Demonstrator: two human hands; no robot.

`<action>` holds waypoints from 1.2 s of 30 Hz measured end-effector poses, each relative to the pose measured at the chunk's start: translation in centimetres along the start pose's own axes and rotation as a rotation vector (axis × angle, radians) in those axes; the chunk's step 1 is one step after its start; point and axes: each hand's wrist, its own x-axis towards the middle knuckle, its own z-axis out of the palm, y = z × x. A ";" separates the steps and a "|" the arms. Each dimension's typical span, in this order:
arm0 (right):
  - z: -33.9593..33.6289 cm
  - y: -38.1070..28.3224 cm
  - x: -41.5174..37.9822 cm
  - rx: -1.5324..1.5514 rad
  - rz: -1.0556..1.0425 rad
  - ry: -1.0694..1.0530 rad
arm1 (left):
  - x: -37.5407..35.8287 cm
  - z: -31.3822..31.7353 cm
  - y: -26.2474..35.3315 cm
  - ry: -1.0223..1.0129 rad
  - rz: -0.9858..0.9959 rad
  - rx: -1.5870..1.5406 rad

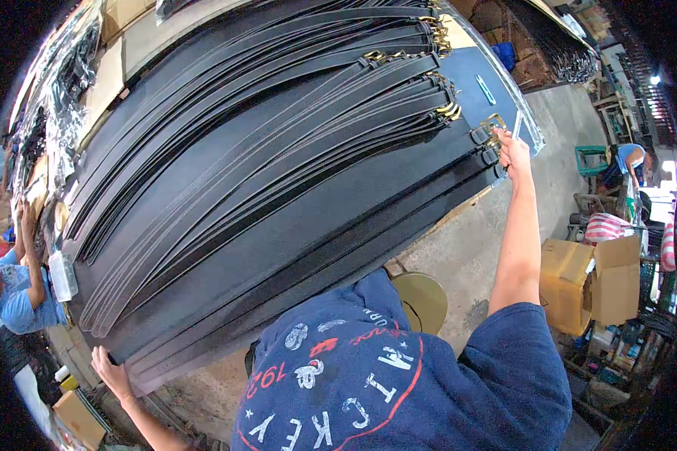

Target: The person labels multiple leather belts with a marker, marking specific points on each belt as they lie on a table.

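Observation:
Two black belts lie lengthwise along the near side of the dark table [338,169]. At the right end of the upper belt [399,180], my right hand [513,154] is closed round a thin white pen-like stick [518,122]. Its fingertips are right at that belt's gold buckle [492,122]. Far to the left, my left hand [113,373] rests at the table's corner near the belts' other ends, fingers stretched out. Beyond the two belts, bundles of black belts [278,143] with gold buckles fan across the table.
A light blue cutter-like tool [486,89] lies on the blue surface at the table's right end. Another person in a blue shirt [22,297] works at the far left. A round stool [420,302] stands close by me, and a cardboard box [566,286] sits to the right.

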 end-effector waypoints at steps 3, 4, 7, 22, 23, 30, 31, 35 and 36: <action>-0.5 0.7 0.6 0.018 0.002 0.059 | -1.3 0.6 -1.7 -0.067 0.033 0.069; -0.6 0.7 0.5 0.025 0.000 0.056 | -1.7 1.0 -1.9 -0.078 0.020 0.064; -1.2 0.5 0.1 0.052 -0.009 0.037 | -2.8 2.4 -3.0 -0.138 -0.037 0.028; -4.0 5.1 1.3 0.033 -0.021 0.111 | -7.7 6.9 0.7 -0.288 -0.086 -0.097; -4.5 5.5 1.6 0.011 -0.026 0.127 | -7.6 7.2 1.1 -0.301 -0.040 -0.146; -12.2 9.8 12.6 0.132 0.171 -0.220 | -4.8 1.7 6.4 -0.471 -0.087 -0.184; -13.1 10.8 14.6 0.213 0.227 -0.294 | -5.8 2.3 5.7 -0.327 -0.021 -0.203; -13.6 10.9 18.1 0.014 0.166 -0.255 | -6.5 3.0 5.5 -0.433 -0.174 -0.266; -14.7 10.5 18.6 -0.016 0.139 -0.243 | -6.9 3.5 5.7 -0.392 -0.183 -0.274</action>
